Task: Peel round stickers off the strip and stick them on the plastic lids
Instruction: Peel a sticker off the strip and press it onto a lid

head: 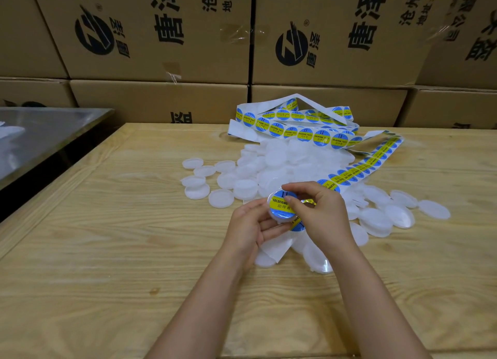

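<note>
A wooden table (107, 251) is standing before cardboard boxes (161, 36); at frame centre the left hand (250, 224) is gripping a plastic lid (281, 219) in curled fingers; the right hand (320, 213) is apparently pinching a sticker (278, 202) onto it, the strip (349, 170) trailing toward upper right.

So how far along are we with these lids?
Early. Bare backing near the hands shows some stickers are peeled, but no finished lid lies set aside in view. In hand: left hand holds a lid while the right hand presses a round sticker onto it. Still to do: the pile of blank lids and a long sticker strip.
</note>
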`<action>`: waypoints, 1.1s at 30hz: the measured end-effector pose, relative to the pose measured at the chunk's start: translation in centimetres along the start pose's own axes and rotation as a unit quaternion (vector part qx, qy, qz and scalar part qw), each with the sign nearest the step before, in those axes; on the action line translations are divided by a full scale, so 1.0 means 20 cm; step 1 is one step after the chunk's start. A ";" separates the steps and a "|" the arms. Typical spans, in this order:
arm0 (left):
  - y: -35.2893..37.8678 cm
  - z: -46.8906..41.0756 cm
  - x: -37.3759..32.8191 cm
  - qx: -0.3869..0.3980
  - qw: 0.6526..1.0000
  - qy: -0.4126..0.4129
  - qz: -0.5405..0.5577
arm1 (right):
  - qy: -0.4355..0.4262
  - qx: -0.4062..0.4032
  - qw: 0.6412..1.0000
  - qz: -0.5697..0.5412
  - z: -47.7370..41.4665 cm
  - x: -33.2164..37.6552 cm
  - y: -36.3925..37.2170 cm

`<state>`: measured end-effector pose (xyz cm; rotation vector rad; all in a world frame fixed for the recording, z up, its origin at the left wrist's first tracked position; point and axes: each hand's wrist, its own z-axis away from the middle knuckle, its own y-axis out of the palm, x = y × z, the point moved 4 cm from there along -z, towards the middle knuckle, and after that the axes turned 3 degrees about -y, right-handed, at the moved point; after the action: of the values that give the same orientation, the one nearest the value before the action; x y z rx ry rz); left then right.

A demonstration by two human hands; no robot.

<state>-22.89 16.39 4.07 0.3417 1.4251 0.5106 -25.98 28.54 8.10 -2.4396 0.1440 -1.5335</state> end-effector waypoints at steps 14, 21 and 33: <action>0.01 0.00 0.01 -0.022 0.997 0.044 -0.066 | -0.031 0.000 0.999 0.028 0.00 0.01 0.01; 0.03 0.01 0.02 -0.056 0.993 0.091 -0.055 | -0.147 -0.061 0.973 0.169 0.03 0.03 0.06; 0.01 0.02 0.02 -0.068 0.994 0.087 0.021 | -0.006 -0.030 0.999 -0.011 0.02 -0.05 0.08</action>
<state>-22.55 16.80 4.00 0.2235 1.5437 0.6820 -25.90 27.32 6.63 -2.5056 0.1630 -1.5446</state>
